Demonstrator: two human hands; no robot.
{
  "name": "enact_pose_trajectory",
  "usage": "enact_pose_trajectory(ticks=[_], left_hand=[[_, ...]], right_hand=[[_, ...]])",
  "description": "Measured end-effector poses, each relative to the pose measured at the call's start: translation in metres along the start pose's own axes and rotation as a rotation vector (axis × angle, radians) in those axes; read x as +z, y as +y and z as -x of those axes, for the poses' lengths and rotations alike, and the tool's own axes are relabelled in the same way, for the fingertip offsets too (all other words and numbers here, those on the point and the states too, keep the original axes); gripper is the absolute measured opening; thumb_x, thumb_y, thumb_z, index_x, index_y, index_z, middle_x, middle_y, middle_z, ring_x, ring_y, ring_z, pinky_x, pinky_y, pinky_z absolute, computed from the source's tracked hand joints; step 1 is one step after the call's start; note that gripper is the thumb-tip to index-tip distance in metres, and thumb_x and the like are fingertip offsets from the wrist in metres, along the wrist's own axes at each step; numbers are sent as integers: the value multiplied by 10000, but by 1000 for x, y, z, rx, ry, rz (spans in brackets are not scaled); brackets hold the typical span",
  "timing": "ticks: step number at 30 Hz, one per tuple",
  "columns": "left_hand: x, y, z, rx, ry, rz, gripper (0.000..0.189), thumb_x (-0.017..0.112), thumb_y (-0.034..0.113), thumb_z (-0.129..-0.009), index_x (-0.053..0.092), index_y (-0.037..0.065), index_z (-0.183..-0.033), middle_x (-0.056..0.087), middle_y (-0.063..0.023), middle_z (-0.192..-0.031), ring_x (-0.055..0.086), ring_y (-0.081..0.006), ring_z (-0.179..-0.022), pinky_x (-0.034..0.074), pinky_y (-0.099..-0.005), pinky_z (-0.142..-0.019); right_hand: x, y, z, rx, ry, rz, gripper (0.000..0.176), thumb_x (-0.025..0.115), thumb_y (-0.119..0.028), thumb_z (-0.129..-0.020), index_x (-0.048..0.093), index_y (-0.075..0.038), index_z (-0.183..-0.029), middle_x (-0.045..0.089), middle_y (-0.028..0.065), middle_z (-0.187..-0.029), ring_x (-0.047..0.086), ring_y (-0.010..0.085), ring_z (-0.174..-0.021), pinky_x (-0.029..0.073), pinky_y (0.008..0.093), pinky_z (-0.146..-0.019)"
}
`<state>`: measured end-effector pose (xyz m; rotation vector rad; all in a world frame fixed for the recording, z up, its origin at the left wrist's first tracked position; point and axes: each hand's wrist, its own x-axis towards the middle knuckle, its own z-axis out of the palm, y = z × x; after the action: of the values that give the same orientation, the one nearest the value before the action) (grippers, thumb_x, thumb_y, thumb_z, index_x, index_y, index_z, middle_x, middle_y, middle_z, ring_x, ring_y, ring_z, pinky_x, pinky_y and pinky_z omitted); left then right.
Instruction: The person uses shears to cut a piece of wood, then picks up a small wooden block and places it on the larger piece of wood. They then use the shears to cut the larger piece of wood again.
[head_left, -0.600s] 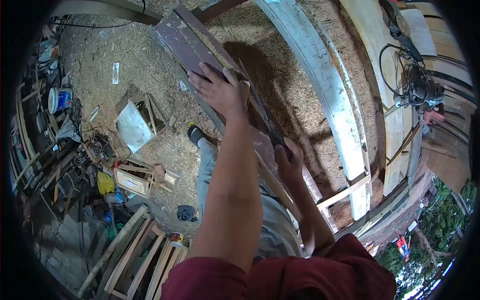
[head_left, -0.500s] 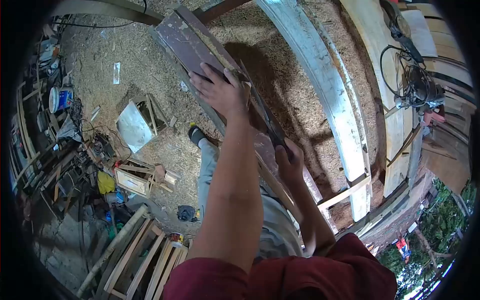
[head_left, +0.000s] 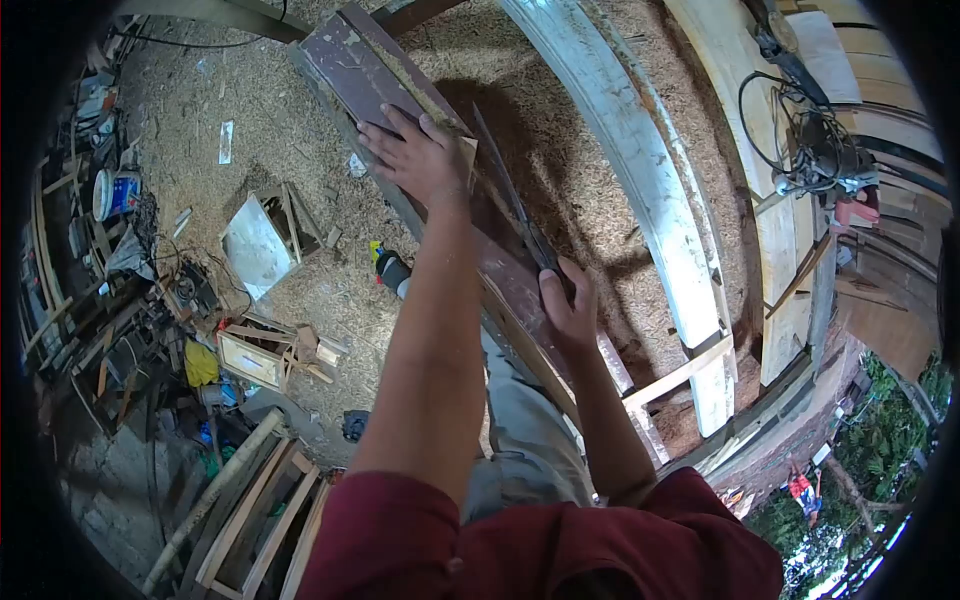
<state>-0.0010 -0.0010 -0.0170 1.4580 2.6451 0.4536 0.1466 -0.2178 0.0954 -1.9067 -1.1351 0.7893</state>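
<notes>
My left hand lies flat with fingers spread on a brown painted board, near a pale cut edge of wood. To its right, my right hand is wrapped round the handle of a handsaw. The long, dark, narrow blade points up and to the left, alongside the board's right side. A gap shows between the blade's tip and the pale edge. The lower stretch of brown board runs down between my forearms.
A long curved whitish plank stands to the right. Beyond it, a power tool with coiled cable rests on pale boards. Sawdust covers the ground. At left are a small wooden frame, a bucket and scrap wood.
The handsaw has shifted slightly left, its blade now standing farther from the pale edge. My left hand still lies on the board. The view has shifted a little, and my foot shows differently.
</notes>
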Motion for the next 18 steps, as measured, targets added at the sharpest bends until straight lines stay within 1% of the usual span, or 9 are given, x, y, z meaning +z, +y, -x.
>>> enact_pose_trajectory(ticks=[3, 4, 7, 9, 11, 13, 15, 17, 18], left_hand=[[-1, 5, 4, 28, 8, 30, 675, 348, 453, -1089, 265, 115, -1667, 141, -240, -1734, 114, -398, -1616, 83, -602, -1279], [-1, 6, 7, 36, -8, 51, 669, 338, 447, -1092, 264, 112, -1667, 138, -236, -1736, 111, -395, -1617, 76, -600, -1281], [0, 11, 20, 70, -37, 18, 648, 328, 420, -1098, 275, 112, -1665, 162, -203, -1743, 107, -372, -1623, 75, -592, -1283], [3, 11, 19, 99, -24, -21, 649, 338, 424, -1097, 283, 114, -1664, 167, -182, -1749, 102, -350, -1628, 79, -583, -1286], [6, 10, 22, 104, -14, -12, 652, 340, 429, -1094, 285, 118, -1664, 171, -173, -1750, 117, -338, -1628, 90, -583, -1285], [3, 9, 19, 100, -3, -7, 653, 343, 434, -1093, 290, 122, -1663, 175, -168, -1751, 125, -333, -1627, 98, -583, -1285], [2, 12, 20, 90, -1, -1, 651, 345, 438, -1091, 297, 126, -1662, 178, -168, -1750, 126, -333, -1628, 102, -582, -1286], [1, 12, 20, 89, -2, 3, 650, 346, 438, -1091, 302, 127, -1660, 179, -168, -1750, 124, -333, -1628, 106, -579, -1286], [1, 12, 19, 87, -2, 6, 649, 346, 438, -1090, 304, 128, -1659, 180, -167, -1749, 123, -333, -1628, 108, -578, -1286]], right_hand=[[-9, -11, 5, 52, 27, -103, 345, 768, -213, -947, 677, 50, -1150, 705, 198, -935, 695, 254, -853, 543, 388, -767], [-11, -17, 3, 14, 78, -76, 253, 745, -189, -953, 686, 35, -1055, 686, 136, -834, 668, 200, -765, 520, 357, -693], [-29, -31, -3, 218, -109, -232, 194, 721, -169, -957, 668, 17, -936, 624, 69, -708, 606, 144, -656, 469, 323, -608], [-31, -31, -9, 93, -89, -189, 205, 698, -157, -961, 635, 11, -863, 556, 46, -636, 538, 120, -588, 417, 317, -556], [-29, -29, -10, 49, -62, -150, 216, 688, -162, -965, 628, 16, -861, 560, 73, -648, 540, 146, -595, 423, 334, -568], [-18, -24, -10, -35, 42, -97, 228, 677, -169, -967, 612, 20, -856, 554, 104, -659, 537, 179, -599, 426, 355, -580], [-13, -26, -15, -8, -22, -77, 238, 669, -178, -963, 593, 20, -854, 539, 138, -671, 532, 216, -604, 426, 377, -591], [-24, -32, -28, 145, -293, -91, 244, 665, -186, -953, 572, 18, -856, 519, 170, -686, 526, 253, -610, 426, 397, -602], [-21, -30, -30, 144, -301, -102, 247, 664, -187, -948, 563, 16, -853, 507, 174, -687, 518, 256, -608, 422, 402, -600]])
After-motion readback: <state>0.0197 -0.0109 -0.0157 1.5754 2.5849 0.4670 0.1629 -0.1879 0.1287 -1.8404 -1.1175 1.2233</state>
